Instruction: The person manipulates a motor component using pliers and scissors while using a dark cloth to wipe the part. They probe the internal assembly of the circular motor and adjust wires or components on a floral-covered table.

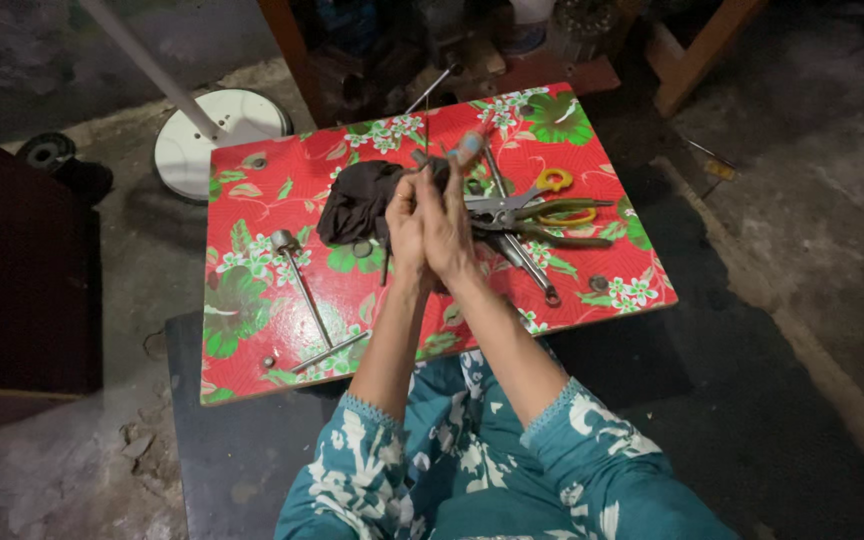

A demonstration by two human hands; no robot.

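Both hands, left & right, pressed tog. above red table.

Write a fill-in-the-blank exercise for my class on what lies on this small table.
The table has a ____ floral cover.
The scissors have ____ handles.
A dark ____ lies bunched left of the raised hands.
The left hand and right hand are held ____ the table.

Missing words: red; yellow; cloth; above

You are working in dim light; the red flowered worktop is the brightest patch, lit from above. The floor falls into murky shadow toward the frame's corners. Your raised fingers blur slightly; straight edges bend near the frame's borders.
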